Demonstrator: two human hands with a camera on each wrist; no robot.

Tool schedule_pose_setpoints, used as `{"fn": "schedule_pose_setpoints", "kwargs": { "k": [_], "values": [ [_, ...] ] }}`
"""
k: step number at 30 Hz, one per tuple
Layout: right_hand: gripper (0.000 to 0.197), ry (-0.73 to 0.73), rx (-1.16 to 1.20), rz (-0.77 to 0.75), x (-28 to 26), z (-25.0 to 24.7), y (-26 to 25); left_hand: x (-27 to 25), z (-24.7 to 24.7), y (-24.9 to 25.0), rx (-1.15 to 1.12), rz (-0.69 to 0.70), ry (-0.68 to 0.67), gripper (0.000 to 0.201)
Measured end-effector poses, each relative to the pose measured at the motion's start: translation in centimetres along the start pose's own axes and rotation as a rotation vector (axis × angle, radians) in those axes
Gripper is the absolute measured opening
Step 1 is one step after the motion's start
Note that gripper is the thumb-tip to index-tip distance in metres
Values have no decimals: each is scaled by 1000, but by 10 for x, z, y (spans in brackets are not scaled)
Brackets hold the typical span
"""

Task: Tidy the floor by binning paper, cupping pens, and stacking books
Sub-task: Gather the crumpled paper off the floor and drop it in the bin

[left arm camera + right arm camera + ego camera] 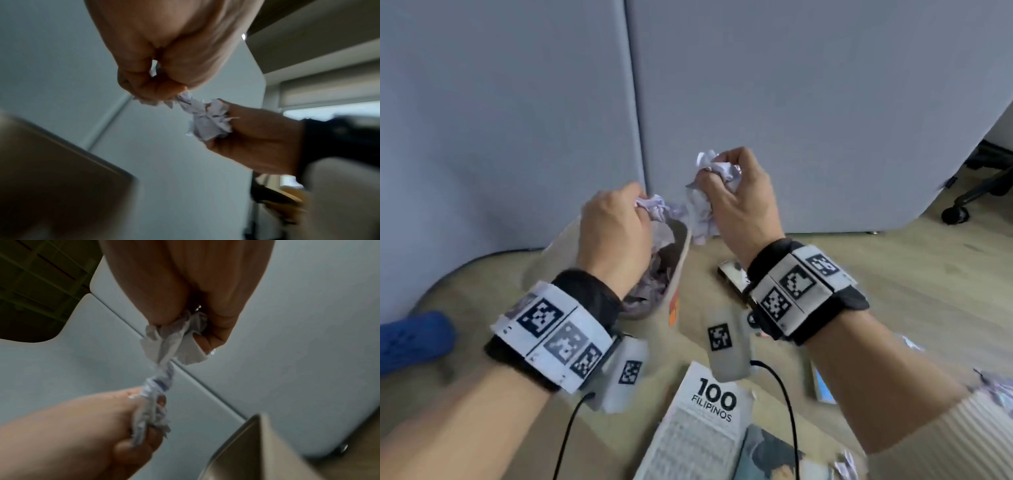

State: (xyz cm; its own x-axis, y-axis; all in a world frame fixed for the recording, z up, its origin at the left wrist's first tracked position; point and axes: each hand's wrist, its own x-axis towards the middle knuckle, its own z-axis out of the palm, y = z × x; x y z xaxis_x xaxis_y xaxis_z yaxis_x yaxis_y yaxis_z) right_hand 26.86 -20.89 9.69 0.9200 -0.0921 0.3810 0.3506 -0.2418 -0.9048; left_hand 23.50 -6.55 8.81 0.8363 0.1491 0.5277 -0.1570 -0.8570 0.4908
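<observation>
Both hands hold one crumpled white paper (702, 209) stretched between them above the beige bin (683, 253). My left hand (642, 210) pinches its lower left end just over the bin's mouth. My right hand (710, 176), higher and to the right, grips the bulkier end. From the right wrist the paper (164, 378) shows as a twisted strand running from my right hand (193, 327) down to my left hand (148, 415). The left wrist view has my left hand (162, 94) pinching the paper (207, 120). Crumpled papers lie inside the bin.
On the wooden floor near me lie a white "100 Filipinos" book (702, 425), a dark-covered book (774, 455), a small book (732, 277) and loose crumpled papers (996, 387). A blue object (410, 339) is at left. Grey partition panels (791, 102) stand behind the bin; a chair base (969, 195) is far right.
</observation>
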Motion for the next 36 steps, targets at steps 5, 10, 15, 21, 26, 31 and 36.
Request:
{"fn": "schedule_pose_setpoints", "kwargs": {
  "k": [5,10,15,21,26,31,36],
  "values": [
    [34,-537,-312,52,-22,71,2,1,-17,-71,252,-257,-377,21],
    [49,-691,-438,-32,-32,68,22,-12,-29,-86,314,-304,-466,43],
    [25,-361,-426,-124,-32,25,33,-19,-33,-60,254,-78,-193,25],
    [11,-307,-645,107,-68,-101,75,-52,27,16,-73,253,-247,13],
    [9,-214,-864,369,-148,-223,113,-97,109,76,-38,546,-846,9],
    [10,-227,-1057,641,-254,-310,129,-125,169,134,353,1024,-1235,16],
    [18,-230,-1168,881,-334,-347,128,-161,201,180,573,1194,-1328,23]
  ]
}}
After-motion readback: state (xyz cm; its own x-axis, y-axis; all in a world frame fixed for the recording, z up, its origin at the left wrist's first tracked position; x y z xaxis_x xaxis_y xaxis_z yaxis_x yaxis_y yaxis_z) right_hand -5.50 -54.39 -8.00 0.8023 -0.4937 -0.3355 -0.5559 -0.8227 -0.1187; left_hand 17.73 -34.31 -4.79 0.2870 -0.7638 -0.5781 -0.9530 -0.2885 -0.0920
